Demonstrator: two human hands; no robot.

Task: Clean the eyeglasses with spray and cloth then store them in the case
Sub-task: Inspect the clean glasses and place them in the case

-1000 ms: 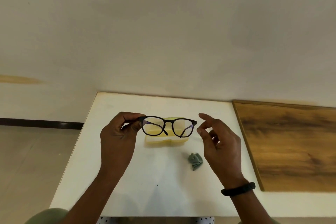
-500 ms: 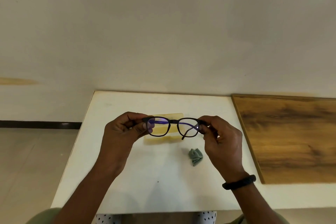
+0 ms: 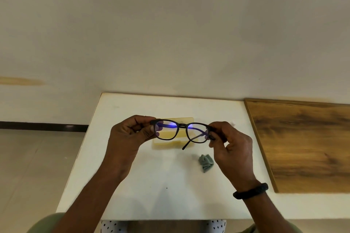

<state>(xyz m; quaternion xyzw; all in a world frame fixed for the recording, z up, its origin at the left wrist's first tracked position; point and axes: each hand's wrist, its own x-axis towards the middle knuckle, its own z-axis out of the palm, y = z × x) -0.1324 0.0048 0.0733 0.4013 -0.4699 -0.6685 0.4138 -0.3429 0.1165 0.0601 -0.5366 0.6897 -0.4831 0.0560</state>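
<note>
Black-framed eyeglasses (image 3: 182, 131) held up w/ both hands above white table (image 3: 166, 195). Left hand (image 3: 128, 138) pinches the frame's left end btwn thumb & curled fingers; right hand (image 3: 230, 149) pinches the right end likewise. One temple hangs down, partly folded. Yellow case (image 3: 171, 141) lies open on table behind the glasses; crumpled grey cloth (image 3: 206, 162) nearby, right of case.

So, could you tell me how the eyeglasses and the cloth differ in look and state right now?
The eyeglasses are held up off the table, pinched at each end by the left hand and right hand; the cloth lies untouched on the white table. The eyeglasses are a rigid black frame with clear lenses; the cloth is a soft, crumpled grey-green wad. Both sit near the yellow case.
</note>
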